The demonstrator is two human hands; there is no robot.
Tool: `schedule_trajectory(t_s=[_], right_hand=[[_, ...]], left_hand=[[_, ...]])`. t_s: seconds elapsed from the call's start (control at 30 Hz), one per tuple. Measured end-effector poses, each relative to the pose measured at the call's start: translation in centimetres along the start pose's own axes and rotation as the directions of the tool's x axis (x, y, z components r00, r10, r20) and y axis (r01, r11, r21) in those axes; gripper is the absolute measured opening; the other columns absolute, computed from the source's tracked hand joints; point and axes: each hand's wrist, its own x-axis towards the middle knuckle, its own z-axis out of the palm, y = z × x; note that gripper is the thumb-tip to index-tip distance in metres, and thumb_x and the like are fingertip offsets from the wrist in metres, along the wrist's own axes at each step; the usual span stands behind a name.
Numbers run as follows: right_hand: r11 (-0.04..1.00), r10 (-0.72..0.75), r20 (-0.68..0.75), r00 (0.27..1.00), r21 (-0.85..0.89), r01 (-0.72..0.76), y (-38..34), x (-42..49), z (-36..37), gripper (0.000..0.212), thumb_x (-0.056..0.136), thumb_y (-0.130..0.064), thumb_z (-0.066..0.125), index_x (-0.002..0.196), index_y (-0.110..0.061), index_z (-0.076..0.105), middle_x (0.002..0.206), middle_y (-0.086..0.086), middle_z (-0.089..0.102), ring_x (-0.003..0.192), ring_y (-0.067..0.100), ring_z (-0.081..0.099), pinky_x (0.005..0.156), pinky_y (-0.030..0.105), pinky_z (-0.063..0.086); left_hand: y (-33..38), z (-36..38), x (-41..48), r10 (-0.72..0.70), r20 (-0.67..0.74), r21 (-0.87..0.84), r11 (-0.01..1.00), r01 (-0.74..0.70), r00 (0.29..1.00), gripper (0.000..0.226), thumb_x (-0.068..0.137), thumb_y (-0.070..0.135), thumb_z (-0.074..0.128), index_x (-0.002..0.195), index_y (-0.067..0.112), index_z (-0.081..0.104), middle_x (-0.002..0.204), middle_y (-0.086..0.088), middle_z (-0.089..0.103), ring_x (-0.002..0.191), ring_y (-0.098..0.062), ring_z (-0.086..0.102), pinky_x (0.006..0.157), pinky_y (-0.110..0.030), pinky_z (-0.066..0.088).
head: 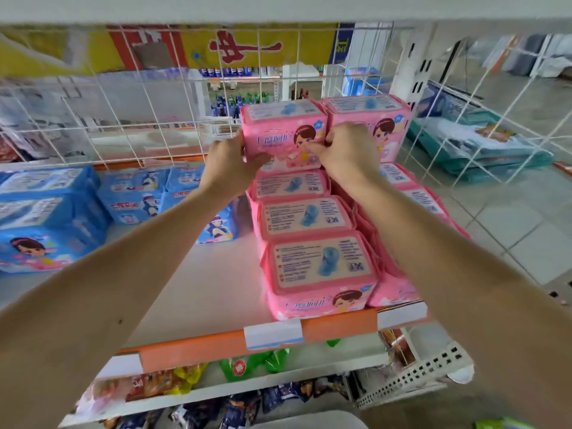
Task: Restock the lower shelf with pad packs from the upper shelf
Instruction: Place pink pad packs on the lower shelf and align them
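Below the shelf: green packets (247, 365) and other snack bags lie on lower tiers, with a white perforated basket (411, 376) under the right front corner.
Front edge: the shelf (201, 283) carries an orange strip (192, 351) with white label tags along it.
Right side, front to back: a row of pink packs (318, 267) runs from the front edge toward the rear, label faces up, each one touching the next.
Left side: blue packs (46, 212) are stacked from the left edge toward the middle, well apart from the pink row at the front.
Left hand (227, 167): fingers curled round the left end of the pink pad pack (283, 134).
Right hand (349, 150): fingers and thumb clamped on the same pack's right end.
Held pack: upright, cartoon face toward the camera, at the right rear of the shelf above the rearmost pack of the row; whether it rests on that pack cannot be told.
Neighbour: a second upright pink pack (371, 116) touches its right side.
Back edge: a white wire grid (123, 103) closes the rear.
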Motion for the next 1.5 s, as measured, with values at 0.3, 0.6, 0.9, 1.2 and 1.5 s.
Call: schedule_trajectory(t_s=[0.3, 0.6, 0.9, 1.2, 1.5], right_hand=[[0.988, -0.035, -0.284, 0.958, -0.155, -0.009, 3.7, 0.0, -2.0, 0.093, 0.072, -0.058, 0.078, 0.148, -0.025, 0.038, 0.157, 0.016, 0.025, 0.145, 0.036, 0.023, 0.117, 0.051, 0.025], [0.969, -0.122, -0.139, 0.983, -0.232, 0.087, 4.8, 1.4, -1.1, 0.06, 0.088, -0.043, 0.068, 0.142, -0.035, 0.044, 0.152, -0.003, 0.042, 0.146, 0.031, 0.026, 0.114, 0.063, 0.026], [0.979, -0.155, -0.138, 0.978, -0.154, 0.134, 4.8, 2.0, -0.5, 0.058, 0.085, -0.043, 0.071, 0.138, -0.028, 0.052, 0.144, -0.001, 0.05, 0.137, 0.035, 0.031, 0.109, 0.063, 0.03], [0.987, -0.147, -0.091, 0.985, -0.075, 0.141, 4.7, 2.5, -1.5, 0.057, 0.09, -0.04, 0.068, 0.143, -0.026, 0.052, 0.15, 0.0, 0.049, 0.14, 0.032, 0.032, 0.11, 0.04, 0.028], [0.986, -0.164, 0.013, 0.986, -0.007, 0.164, 5.0, 2.3, -1.9, 0.061, 0.089, -0.023, 0.063, 0.148, -0.023, 0.044, 0.156, 0.002, 0.039, 0.147, 0.031, 0.024, 0.118, 0.061, 0.019]], left_hand=[[0.7, -0.3, 0.7, -0.016, -0.035, -0.063, 0.998, 0.013, 0.999, 0.061, 0.086, 0.037, 0.073, 0.135, 0.01, 0.049, 0.107, 0.0, 0.069, 0.089, -0.019, 0.063, 0.083, -0.035, 0.054], [1.8, -0.1, 1.3, 0.068, -0.054, -0.04, 0.997, -0.07, 0.996, 0.066, 0.085, 0.048, 0.074, 0.141, 0.024, 0.047, 0.127, -0.004, 0.064, 0.097, -0.021, 0.063, 0.088, -0.034, 0.053], [2.5, 0.8, 3.1, 0.031, 0.028, -0.022, 0.999, -0.03, 0.999, 0.065, 0.083, 0.046, 0.076, 0.138, 0.025, 0.049, 0.128, -0.006, 0.062, 0.112, -0.028, 0.055, 0.092, -0.04, 0.049], [3.2, 0.6, 2.9, 0.004, 0.009, -0.031, 1.0, -0.003, 1.0, 0.065, 0.081, 0.04, 0.081, 0.134, 0.021, 0.051, 0.124, -0.002, 0.067, 0.102, -0.026, 0.062, 0.089, -0.041, 0.054], [2.8, 0.4, 2.0, -0.024, -0.02, 0.032, 0.999, 0.025, 1.0, 0.083, 0.077, 0.06, 0.076, 0.144, 0.029, 0.037, 0.109, 0.001, 0.069, 0.096, -0.027, 0.064, 0.075, -0.035, 0.052]])
